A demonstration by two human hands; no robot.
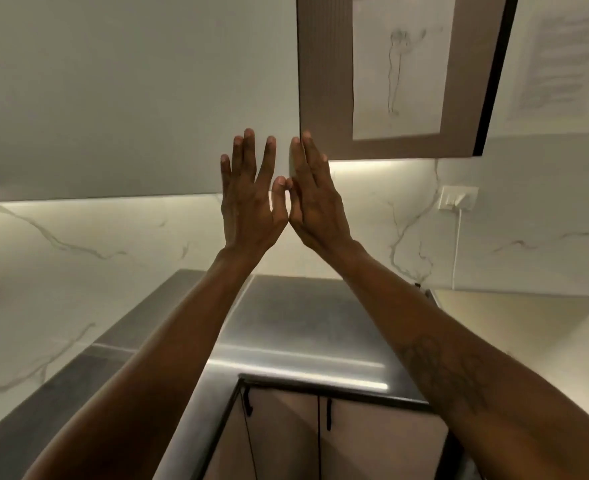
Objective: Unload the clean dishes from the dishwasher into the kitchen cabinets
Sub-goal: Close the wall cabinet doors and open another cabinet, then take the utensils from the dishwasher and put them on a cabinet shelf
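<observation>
Both hands are raised side by side above the far edge of the steel desk [303, 323], backs to the camera and holding nothing. The left hand [248, 195] has its fingers [249, 150] straight and spread apart. The right hand [315, 199] has its fingers [308, 150] straight and held close together, and the two thumbs meet or nearly meet between the hands. No dish and no dishwasher is in view, so the clean dishes lie somewhere outside the frame. The only task things showing are the pale upper cabinet [113, 98] above the desk's far left side and the lower cabinet doors [286, 438] under its near edge. The right fingertips overlap the left edge of a brown panel [324, 81] that carries a sketch sheet [397, 67]. It looks like an upper door, but whether the fingertips touch it cannot be told. With the hands empty, unloading seems not yet under way or between items. The main risk from here is the panel: if it is a door and gets pushed or pulled by its edge, it could swing towards the head or pinch fingertips. Reaching down with the head tilted up could also knock a forearm on the desk's near corner.
</observation>
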